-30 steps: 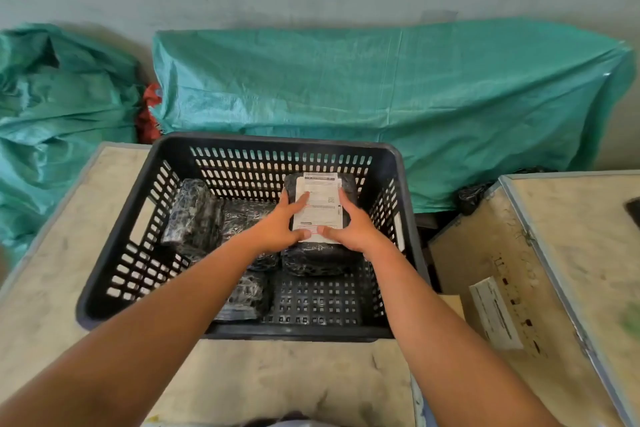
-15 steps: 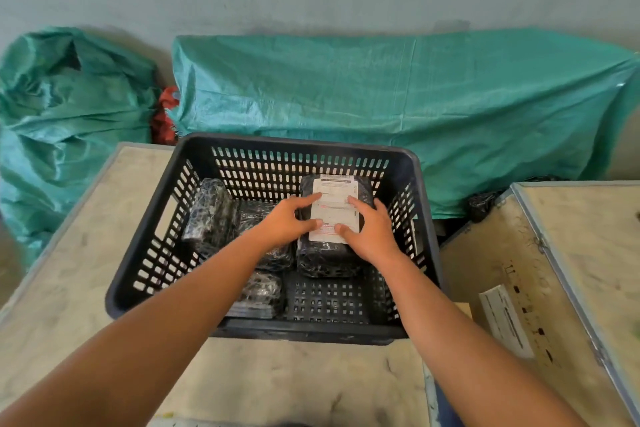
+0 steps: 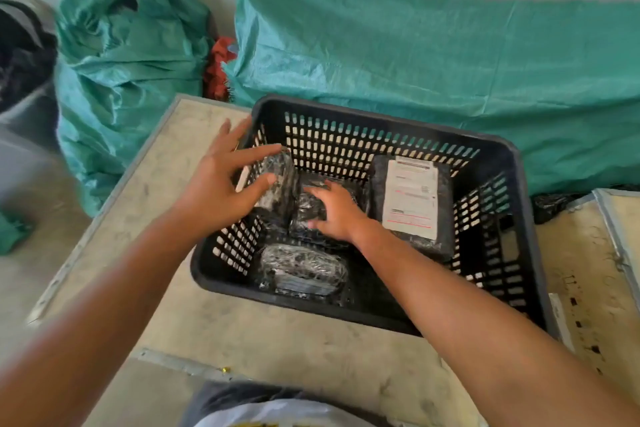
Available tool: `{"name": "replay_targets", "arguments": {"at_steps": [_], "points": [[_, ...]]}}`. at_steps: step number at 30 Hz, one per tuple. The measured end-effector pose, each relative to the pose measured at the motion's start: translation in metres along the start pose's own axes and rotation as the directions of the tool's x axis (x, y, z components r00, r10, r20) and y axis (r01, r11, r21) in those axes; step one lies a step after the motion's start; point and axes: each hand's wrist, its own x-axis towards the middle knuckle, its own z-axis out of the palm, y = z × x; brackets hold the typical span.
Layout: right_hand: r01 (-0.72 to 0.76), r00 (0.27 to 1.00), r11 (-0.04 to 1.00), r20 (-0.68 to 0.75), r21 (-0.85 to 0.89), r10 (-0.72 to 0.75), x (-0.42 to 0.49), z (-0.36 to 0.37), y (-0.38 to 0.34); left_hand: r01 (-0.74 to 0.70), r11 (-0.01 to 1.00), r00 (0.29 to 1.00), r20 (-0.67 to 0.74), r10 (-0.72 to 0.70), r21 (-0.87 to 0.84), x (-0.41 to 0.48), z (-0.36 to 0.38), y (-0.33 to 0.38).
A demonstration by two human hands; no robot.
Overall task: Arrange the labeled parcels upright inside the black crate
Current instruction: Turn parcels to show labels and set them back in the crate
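The black crate (image 3: 381,116) stands on a beige table. Inside it, a dark parcel with a white label (image 3: 412,199) leans upright against the right rear, free of both hands. My right hand (image 3: 337,211) lies flat on a black-wrapped parcel (image 3: 308,206) in the middle. My left hand (image 3: 221,184) hovers with fingers spread at the crate's left wall, its fingertips by an upright wrapped parcel (image 3: 278,180). Another wrapped parcel (image 3: 304,269) lies flat at the front of the crate.
Green tarpaulin (image 3: 433,59) covers bulky goods behind the crate, and a green sack (image 3: 128,55) stands at the left. A second beige surface with a metal edge (image 3: 613,236) adjoins on the right. A white bag (image 3: 277,412) shows at the bottom edge.
Both hands have let go of the labeled parcel and moved left. The right hand now rests on the middle parcel, the left hand is by the leftmost one. The view shifted left.
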Motion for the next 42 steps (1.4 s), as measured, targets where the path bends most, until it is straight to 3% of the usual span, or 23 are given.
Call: {"name": "replay_targets", "arguments": {"at_steps": [3,5,7,10,16,20,24,26,29,32,37,40,42], "points": [[-0.031,0.989,0.946,0.129,-0.323,0.077,0.009,0.027,0.013,0.14,0.984,0.987,0.064,-0.148,0.113,-0.009,-0.004,-0.018],[-0.026,0.984,0.9,0.149,-0.436,0.101,0.009,0.04,0.016,0.233,0.961,0.964,0.099,-0.248,0.146,-0.013,-0.005,-0.029],[-0.026,0.985,0.862,0.134,-0.507,0.109,0.008,0.048,0.017,0.285,0.957,0.949,0.121,-0.29,0.059,-0.015,-0.003,-0.037],[-0.027,0.992,0.849,0.087,-0.527,0.086,0.007,0.049,0.017,0.282,0.934,0.958,0.116,-0.262,-0.219,-0.017,0.003,-0.044],[-0.012,0.987,0.889,0.138,-0.459,0.084,0.012,0.022,0.0,0.284,0.886,0.959,0.091,-0.269,-0.367,-0.02,0.007,-0.048],[0.078,0.996,0.951,0.074,-0.3,-0.058,0.005,-0.011,0.0,0.297,0.875,0.954,0.083,-0.288,-0.382,-0.021,0.007,-0.047],[0.058,0.996,0.997,-0.059,-0.046,-0.061,-0.009,-0.045,-0.002,0.277,0.903,0.961,0.07,-0.269,-0.327,-0.021,0.007,-0.045],[0.091,0.99,0.983,-0.125,0.157,-0.072,-0.022,-0.06,-0.004,0.266,0.949,0.964,0.03,-0.265,-0.172,-0.02,0.007,-0.045],[0.154,0.979,0.911,-0.186,0.382,-0.088,-0.047,-0.082,-0.004,0.085,0.995,0.991,-0.106,-0.079,0.047,-0.018,0.001,-0.032],[0.203,0.972,0.829,-0.21,0.521,-0.105,-0.069,-0.104,-0.001,0.016,0.995,0.993,-0.113,-0.027,-0.1,-0.012,0.002,-0.005],[0.23,0.971,0.696,-0.21,0.68,-0.115,-0.094,-0.146,0.001,0.054,0.855,0.981,0.189,0.052,-0.515,0.011,0.014,0.034],[0.237,0.971,0.581,-0.205,0.779,-0.121,-0.103,-0.159,0.008,0.118,0.798,0.939,0.327,0.103,-0.591,0.021,0.024,0.05],[0.233,0.972,0.528,-0.217,0.817,-0.092,-0.104,-0.163,0.014,0.117,0.776,0.936,0.33,0.122,-0.62,0.028,0.033,0.053]]}}
